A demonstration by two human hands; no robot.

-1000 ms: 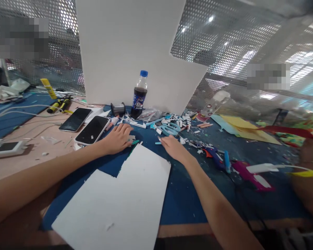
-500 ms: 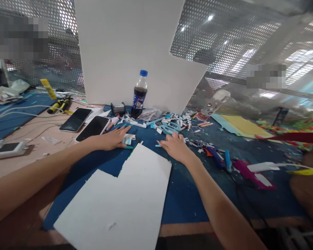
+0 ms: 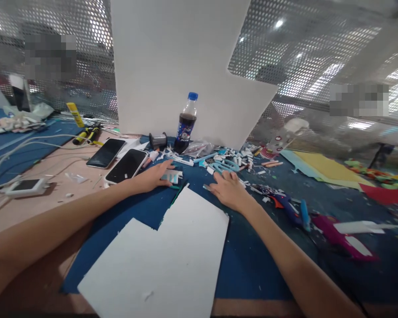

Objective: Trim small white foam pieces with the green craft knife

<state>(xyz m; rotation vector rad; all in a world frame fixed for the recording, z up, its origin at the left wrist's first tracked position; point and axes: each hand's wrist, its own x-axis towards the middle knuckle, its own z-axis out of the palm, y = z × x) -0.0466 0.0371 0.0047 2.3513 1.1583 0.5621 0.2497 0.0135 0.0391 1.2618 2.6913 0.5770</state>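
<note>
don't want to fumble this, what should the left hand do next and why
Probably close the left hand around the small white-and-blue piece: it lies at the gap between thumb and fingers, near the white board's far end. Whether they already touch it is hard to tell.

Bright overhead glare, soft shadows, blurred right edge

A small white-and-pale-blue piece [image 3: 172, 176], partly covered at its left end, is seen over the blue mat [image 3: 248, 260]; to its right, a tiny pale sliver [image 3: 206, 187] is half hidden.
</note>
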